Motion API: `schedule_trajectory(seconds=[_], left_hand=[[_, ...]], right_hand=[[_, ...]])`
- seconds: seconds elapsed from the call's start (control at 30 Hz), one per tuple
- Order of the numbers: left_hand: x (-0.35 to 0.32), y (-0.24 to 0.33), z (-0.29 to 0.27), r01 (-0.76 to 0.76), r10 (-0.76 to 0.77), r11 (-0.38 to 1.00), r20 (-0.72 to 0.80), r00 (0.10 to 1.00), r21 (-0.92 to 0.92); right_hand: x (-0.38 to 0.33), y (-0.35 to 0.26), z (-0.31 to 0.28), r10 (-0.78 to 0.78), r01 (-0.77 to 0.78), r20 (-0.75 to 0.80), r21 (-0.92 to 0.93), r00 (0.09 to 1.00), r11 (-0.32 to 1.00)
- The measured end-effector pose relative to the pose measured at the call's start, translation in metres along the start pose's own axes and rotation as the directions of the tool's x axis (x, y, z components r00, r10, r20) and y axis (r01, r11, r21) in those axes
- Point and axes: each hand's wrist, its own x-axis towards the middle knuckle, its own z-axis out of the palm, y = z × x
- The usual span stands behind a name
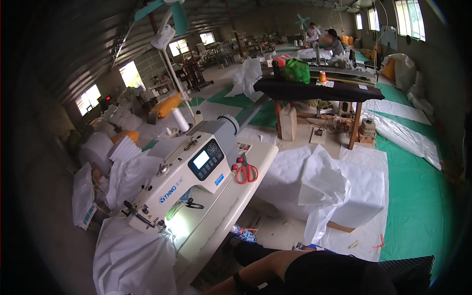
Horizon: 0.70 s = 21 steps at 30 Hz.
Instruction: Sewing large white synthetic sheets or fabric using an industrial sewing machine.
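sitting idle on the near left surface (255, 162), the white sewing machine (189, 179) has red-handled scissors (246, 172) just right of it; neither hand shows, only a forearm (260, 273) near the bottom edge.

Daylight is streaming through a row of windows (129, 73) along the left wall and through more windows (407, 17) high on the right, filling a long workshop under a dark arched roof (88, 44). Green sheeting (418, 196) is covering much of the concrete floor, with white fabric sheets (344, 182) lying across it. A dark-topped wooden table (319, 91) is standing in the middle distance, a green bag (298, 70) sitting on it. A teal-bladed fan (164, 14) is rising on a white pole. Two people are working far back.
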Motion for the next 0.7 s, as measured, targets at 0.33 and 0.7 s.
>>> schedule_trajectory(seconds=[0.33, 0.7], left_hand=[[0.030, -0.081, 0.093, -0.016, 0.015, 0.943, 0.007, 1.000, 0.332], [0.027, -0.116, 0.122, -0.368, 0.176, 0.694, 0.350, 0.920, 0.618]], right_hand=[[-0.080, 0.035, 0.022, -0.125, 0.399, 0.433, -0.630, 0.893, 0.666], [-0.214, 0.047, -0.044, 0.544, -0.541, -0.040, -0.189, 0.838, 0.820]])
